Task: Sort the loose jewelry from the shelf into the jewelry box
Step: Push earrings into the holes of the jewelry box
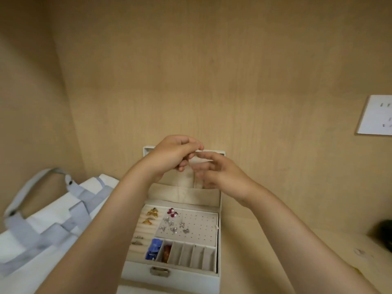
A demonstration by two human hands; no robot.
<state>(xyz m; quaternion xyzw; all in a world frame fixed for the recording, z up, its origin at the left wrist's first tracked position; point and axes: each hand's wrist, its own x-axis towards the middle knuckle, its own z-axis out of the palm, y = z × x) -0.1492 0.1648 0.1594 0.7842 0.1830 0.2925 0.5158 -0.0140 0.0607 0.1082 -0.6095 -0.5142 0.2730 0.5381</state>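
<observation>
Box: white rectangular jewelry box [191, 280] with metal clasp [160, 271], at 6 o'clock of the view on the pale wooden shelf [275, 251]; beige-lined lid [184, 198] open and upright.
Ring rolls, 9 o'clock in box: two gold butterfly-shaped pieces [152, 213], below them small silver pieces [138, 240].
Dotted panel, 1 o'clock in box: red-and-pearl earrings [172, 212] at its top edge, silver studs [174, 226] pinned beneath.
Front slots, 6 o'clock: blue piece [153, 249] in the leftmost, amber-brown piece [166, 253] in the next.
Left hand [174, 153]: raised before the lid, fingers curled, thumb and forefinger pinching a tiny pale jewelry piece [200, 143], kind too small to tell.
Right hand [218, 172]: blurred, fingers loose and half spread, just beside the left.
Edges: grey-and-white fabric bag [53, 219] near the box at 9 o'clock; bare shelf board at 3 o'clock, dark object [384, 234] at the far edge.
</observation>
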